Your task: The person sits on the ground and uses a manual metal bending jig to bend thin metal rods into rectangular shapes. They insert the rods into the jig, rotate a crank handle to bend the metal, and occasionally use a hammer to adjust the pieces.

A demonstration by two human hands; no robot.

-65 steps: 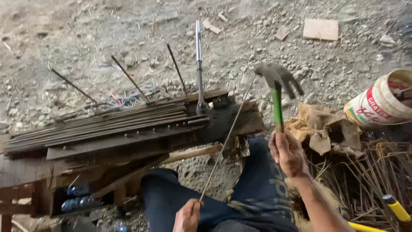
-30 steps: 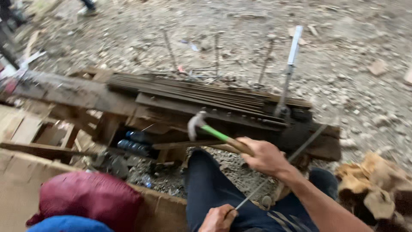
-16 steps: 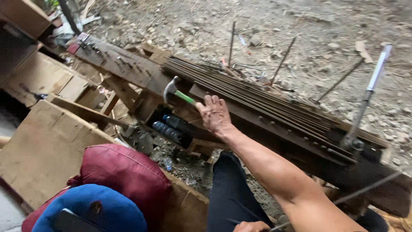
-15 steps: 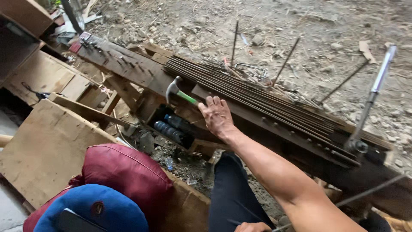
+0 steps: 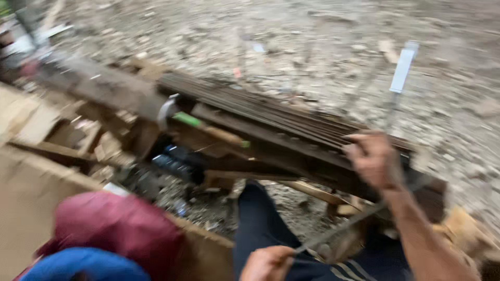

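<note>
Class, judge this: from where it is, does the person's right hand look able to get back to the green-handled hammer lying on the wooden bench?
Probably yes. The right hand hovers empty over the bench, and the green-handled hammer lies exposed further left along it with nothing covering its handle.

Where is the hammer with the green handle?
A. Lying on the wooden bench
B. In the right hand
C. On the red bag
A: the hammer lies on the wooden bench, with no hand on it; the right hand is far off.
</note>
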